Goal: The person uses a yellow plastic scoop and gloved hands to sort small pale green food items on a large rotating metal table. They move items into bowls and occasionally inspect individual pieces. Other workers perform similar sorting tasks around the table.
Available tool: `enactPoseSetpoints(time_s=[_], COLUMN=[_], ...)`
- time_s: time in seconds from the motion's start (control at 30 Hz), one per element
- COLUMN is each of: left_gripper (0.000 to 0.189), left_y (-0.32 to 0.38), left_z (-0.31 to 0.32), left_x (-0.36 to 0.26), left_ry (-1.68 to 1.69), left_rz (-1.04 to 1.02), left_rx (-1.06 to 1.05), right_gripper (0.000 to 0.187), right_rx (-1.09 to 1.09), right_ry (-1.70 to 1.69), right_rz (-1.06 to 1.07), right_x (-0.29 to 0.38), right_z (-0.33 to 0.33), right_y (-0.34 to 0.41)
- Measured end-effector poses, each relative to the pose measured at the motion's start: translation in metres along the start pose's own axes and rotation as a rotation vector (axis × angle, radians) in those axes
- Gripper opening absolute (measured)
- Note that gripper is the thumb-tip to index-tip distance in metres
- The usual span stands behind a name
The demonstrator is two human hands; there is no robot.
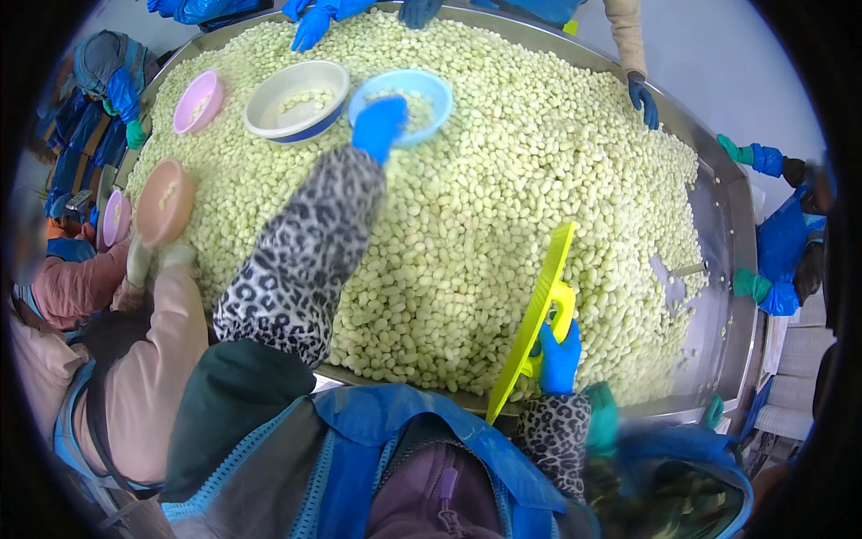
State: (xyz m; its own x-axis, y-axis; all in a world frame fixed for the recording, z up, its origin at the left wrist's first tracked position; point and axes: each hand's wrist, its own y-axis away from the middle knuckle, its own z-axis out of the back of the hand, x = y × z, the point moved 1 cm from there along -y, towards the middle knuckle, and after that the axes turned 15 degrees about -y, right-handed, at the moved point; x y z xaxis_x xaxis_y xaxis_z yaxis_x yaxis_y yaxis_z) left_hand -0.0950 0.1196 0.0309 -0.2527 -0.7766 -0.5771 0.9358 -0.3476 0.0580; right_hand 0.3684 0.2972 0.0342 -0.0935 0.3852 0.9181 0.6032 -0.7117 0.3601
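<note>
My left hand (380, 127), in a blue glove and a leopard-print sleeve, reaches over the near rim of a light blue bowl (441, 101). Its fingers are hidden from me, so a grip cannot be made out. Some pale oval pieces lie inside that bowl. In my right hand (560, 354), also blue-gloved, is the handle of a yellow-green plastic float (532, 316). The float's flat board stands on edge, facing left. Under both hands spreads a thick layer of pale green oval beans or fruits (431, 269).
Left of the blue bowl stand a white basin (259, 121) and a pink bowl (205, 101). A peach bowl (151, 202) is by a neighbour's light gloves (178, 256). The metal table's raised rim (744, 236) surrounds the pile. Several co-workers' gloved hands (644, 104) reach in.
</note>
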Motion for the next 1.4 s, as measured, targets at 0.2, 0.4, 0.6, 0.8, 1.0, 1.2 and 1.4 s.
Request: enactPoseSetpoints(time_s=[0.2, 0.4, 0.6, 0.8, 1.0, 1.2, 1.4], left_gripper=[0.034, 0.028, 0.022, 0.020, 0.022, 0.021, 0.031], left_y=[0.129, 0.119, 0.117, 0.121, 0.112, 0.125, 0.069], left_z=[-0.052, -0.076, -0.067, -0.073, -0.083, -0.050, 0.006], left_x=[-0.021, -0.039, -0.028, -0.024, -0.028, 0.011, 0.015], left_ry=[-0.411, -0.706, -0.490, -0.578, -0.585, 0.649, 0.829], left_rz=[-0.297, -0.202, -0.187, -0.223, -0.258, 0.090, 0.192], left_rx=[0.220, 0.333, 0.338, 0.259, 0.339, 0.208, 0.069], right_gripper=[0.042, 0.048, 0.040, 0.039, 0.047, 0.040, 0.038], right_rx=[-0.056, -0.006, 0.010, -0.059, -0.009, 0.012, 0.203], right_ry=[0.098, 0.106, 0.079, 0.361, 0.743, 0.766, 0.854], right_rz=[0.007, -0.008, -0.028, 0.053, 0.090, -0.028, -0.148], right_x=[0.017, 0.011, 0.020, 0.076, 0.081, 0.074, 0.063], right_z=[0.009, 0.004, 0.014, -0.008, -0.031, -0.071, -0.085], right_y=[-0.005, -0.009, -0.026, -0.097, -0.205, -0.264, -0.247])
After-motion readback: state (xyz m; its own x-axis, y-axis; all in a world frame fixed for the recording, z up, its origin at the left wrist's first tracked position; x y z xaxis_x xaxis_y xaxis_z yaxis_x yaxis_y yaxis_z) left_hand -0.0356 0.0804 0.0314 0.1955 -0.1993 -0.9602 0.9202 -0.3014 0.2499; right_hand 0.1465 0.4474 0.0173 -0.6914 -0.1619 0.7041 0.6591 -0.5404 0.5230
